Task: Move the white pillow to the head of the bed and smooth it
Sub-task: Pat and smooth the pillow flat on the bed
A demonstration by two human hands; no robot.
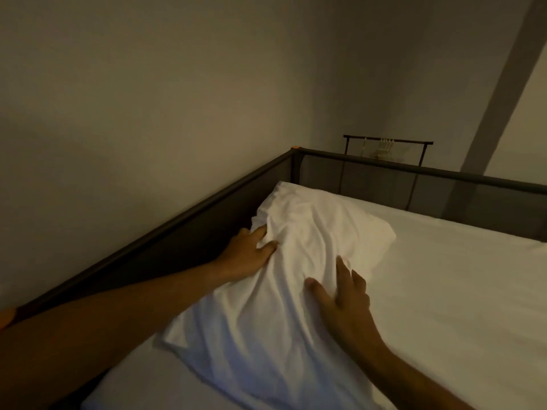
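Note:
A wrinkled white pillow (296, 261) lies lengthwise on the white mattress (444, 276), its far end close to the bed's far corner. My left hand (248, 255) is on the pillow's left edge, fingers curled into a bunch of its fabric. On the pillow's right side rests my right hand (343, 297), fingers spread and pressing flat on the cloth. The pillow's near end reaches the bottom of the view, between my forearms.
A dark metal bed rail (165, 229) runs along the left side against the wall, and another rail (414, 170) with mesh crosses the far end. Behind that stands a black clothes rack (387, 142) with hangers. An orange cap (7, 318) sits on the near left rail.

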